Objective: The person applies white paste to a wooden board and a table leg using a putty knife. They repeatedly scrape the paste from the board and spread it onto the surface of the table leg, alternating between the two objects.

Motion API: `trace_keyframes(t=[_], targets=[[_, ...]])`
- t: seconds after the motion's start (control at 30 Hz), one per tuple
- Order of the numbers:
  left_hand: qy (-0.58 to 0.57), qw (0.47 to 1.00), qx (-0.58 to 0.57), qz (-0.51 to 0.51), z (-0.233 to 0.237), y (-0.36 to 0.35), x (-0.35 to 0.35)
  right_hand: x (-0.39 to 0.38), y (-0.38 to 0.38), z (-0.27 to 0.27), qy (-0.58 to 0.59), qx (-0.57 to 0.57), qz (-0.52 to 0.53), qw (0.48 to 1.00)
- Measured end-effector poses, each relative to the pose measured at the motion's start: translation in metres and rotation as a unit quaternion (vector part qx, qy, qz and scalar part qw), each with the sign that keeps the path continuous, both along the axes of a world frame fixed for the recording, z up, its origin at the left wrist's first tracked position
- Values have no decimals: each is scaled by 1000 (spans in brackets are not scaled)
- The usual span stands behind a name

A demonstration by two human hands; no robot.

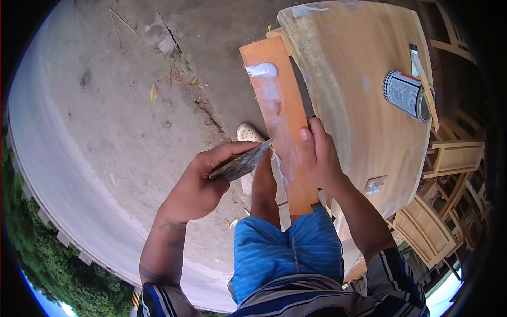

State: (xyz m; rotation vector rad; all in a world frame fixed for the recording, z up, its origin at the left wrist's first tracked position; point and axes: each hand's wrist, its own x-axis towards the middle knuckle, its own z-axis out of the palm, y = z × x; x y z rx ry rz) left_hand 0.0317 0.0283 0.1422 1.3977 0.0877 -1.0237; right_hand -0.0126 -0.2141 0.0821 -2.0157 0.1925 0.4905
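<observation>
My left hand [198, 182] grips a thin, flat scraper blade [244, 162] smeared with grey and white, its far corner right at the board's left edge. My right hand [321, 156] is closed around the right edge of a long orange-brown wooden board [290, 127], thumb on its face. The board slants away from my lap, its near end against my blue shorts. A thick dab of white putty [262, 70] lies near its far end, and thinner whitish smears run down its middle.
At right stands a broad wooden tabletop [348, 68] bearing a labelled can [405, 95], a wooden stick [429, 100] and a small smeared square plate [375, 185]. Wooden furniture frames [428, 227] are stacked beyond. A cracked concrete floor [121, 105] spreads at left.
</observation>
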Motion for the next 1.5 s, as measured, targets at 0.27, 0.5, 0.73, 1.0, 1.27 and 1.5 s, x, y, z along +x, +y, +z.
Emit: trace_keyframes(t=[0.27,0.5,0.73,1.0,1.27,1.5], targets=[[73,988,-53,124,2,2,-26,-1,-1,-12,79,81,-97,989],[-462,878,119,-29,-15,-29,-67,1,19,-25,196,225,-271,915],[-345,908,208,-111,-33,-9,-68,2,-5,-21,103,62,-156,980],[-388,860,228,-240,1,-26,-27,10,6,-8,17,-17,-74,997],[-329,890,202,-242,-1,-32,-35,14,17,-15,-11,-51,-32,998],[-70,979,23,-190,-24,-12,-48,17,8,-26,38,-63,-57,996]])
